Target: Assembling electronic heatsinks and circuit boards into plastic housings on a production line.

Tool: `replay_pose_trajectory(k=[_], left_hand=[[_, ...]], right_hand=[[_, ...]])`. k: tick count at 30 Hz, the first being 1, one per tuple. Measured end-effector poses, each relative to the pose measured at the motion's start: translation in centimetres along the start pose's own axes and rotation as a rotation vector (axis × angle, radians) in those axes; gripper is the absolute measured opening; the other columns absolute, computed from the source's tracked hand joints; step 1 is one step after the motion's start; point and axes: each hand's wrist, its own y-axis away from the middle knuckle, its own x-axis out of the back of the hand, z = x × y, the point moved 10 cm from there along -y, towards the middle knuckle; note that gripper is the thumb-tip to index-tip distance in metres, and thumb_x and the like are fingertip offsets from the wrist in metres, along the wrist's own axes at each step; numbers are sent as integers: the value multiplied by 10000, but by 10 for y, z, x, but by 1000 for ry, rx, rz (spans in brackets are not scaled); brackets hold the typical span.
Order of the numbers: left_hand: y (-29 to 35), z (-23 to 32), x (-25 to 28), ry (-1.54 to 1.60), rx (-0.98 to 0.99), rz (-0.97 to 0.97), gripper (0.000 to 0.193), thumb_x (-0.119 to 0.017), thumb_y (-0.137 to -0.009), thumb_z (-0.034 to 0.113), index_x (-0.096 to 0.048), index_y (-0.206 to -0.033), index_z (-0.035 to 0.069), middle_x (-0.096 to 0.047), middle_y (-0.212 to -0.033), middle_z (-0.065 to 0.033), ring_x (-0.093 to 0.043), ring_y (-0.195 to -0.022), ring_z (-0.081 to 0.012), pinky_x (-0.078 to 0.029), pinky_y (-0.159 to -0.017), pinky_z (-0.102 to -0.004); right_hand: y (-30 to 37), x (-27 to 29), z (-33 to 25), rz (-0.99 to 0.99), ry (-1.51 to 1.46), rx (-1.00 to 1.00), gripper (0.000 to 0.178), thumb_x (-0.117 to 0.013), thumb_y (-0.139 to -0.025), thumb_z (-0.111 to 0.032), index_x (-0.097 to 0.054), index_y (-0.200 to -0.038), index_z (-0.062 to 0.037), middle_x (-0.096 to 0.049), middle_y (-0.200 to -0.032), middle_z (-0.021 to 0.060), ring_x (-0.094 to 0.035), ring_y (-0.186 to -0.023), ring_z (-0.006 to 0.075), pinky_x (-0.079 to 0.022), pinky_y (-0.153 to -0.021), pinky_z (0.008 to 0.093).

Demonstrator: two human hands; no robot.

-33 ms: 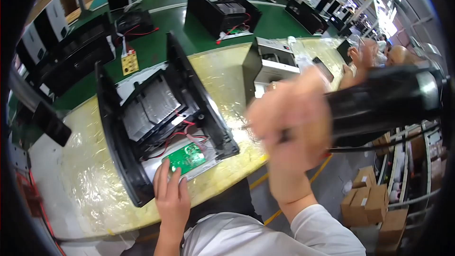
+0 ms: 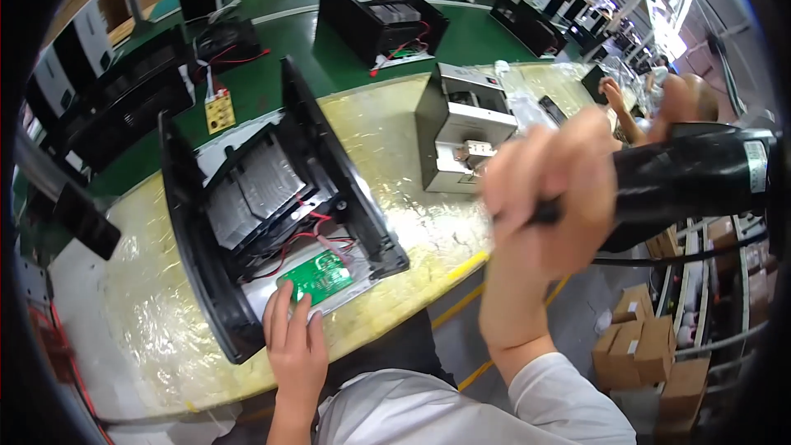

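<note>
My left hand (image 2: 295,338) lies with fingers stretched out, the tips on the near left edge of a green circuit board (image 2: 320,276). That board sits at the near end of an open black housing (image 2: 375,231), beside red and black wires (image 2: 317,235). Grey finned blocks (image 2: 259,185) fill the housing's middle. My right hand (image 2: 552,189), blurred by motion, is raised over the table's right side. Its fingers wrap the front of a black cylindrical tool, apparently an electric screwdriver (image 2: 692,173); the tip is hard to make out. An open grey metal box (image 2: 461,124) stands behind the hand.
Similar black housings (image 2: 350,29) stand on the green bench (image 2: 280,33) beyond. A yellow circuit board (image 2: 220,111) hangs on wires at left. Another person's hand (image 2: 618,103) shows at far right. Cardboard boxes (image 2: 638,354) are stacked on the right; a black cable (image 2: 684,257) crosses there.
My right hand and the screwdriver have moved right and slightly up, uncovering more of the grey metal box. My left hand stays on the green board.
</note>
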Motion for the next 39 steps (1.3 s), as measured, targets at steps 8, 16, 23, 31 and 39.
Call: replay_pose_trajectory(k=[8, 16, 23, 31, 39], left_hand=[[3, -16, -11, -63, -50, -145, 308, -718, -816, -17, -647, -1113, -58, -601, -1270, -219, -559, -1166, -431, -469, -973, -507], [1, -3, -4, -130, -47, -148, 305, -722, -809, -20, -656, -1106, -47, -612, -1242, -206, -572, -1156, -420, -479, -968, -494], [-2, 11, -19, -163, -77, -144, 299, -742, -801, 4, -675, -1088, -42, -623, -1224, -193, -595, -1166, -379, -503, -974, -452], [-10, 32, -20, -113, -46, -124, 287, -737, -813, 14, -682, -1090, -37, -613, -1222, -180, -588, -1179, -349, -516, -971, -428], [-16, 20, -20, -10, -76, -87, 216, -708, -846, 15, -689, -1053, -41, -623, -1191, -188, -598, -1162, -348, -532, -945, -416]], right_hand=[[-9, 115, 71, 206, 255, -6, 755, -561, -922, 80, -199, -1573, -44, -560, -724, 36, -517, -482, 99, -450, -467, 257], [-4, 120, 86, 203, 177, -162, 503, -581, -938, 8, -362, -1391, 6, -538, -697, 34, -483, -471, 104, -422, -452, 272], [5, 52, -36, -16, -210, 24, 147, -518, -1000, -180, -505, -906, -68, -417, -551, 6, -442, -453, 132, -419, -450, 270], [39, -57, 22, -376, -41, -247, 647, -566, -957, -25, -69, -1330, -203, -505, -659, 45, -536, -511, 148, -490, -497, 325], [74, -97, 75, -579, 210, -163, 830, -611, -890, 61, -19, -1424, -172, -548, -728, 52, -548, -575, 119, -471, -572, 287]])
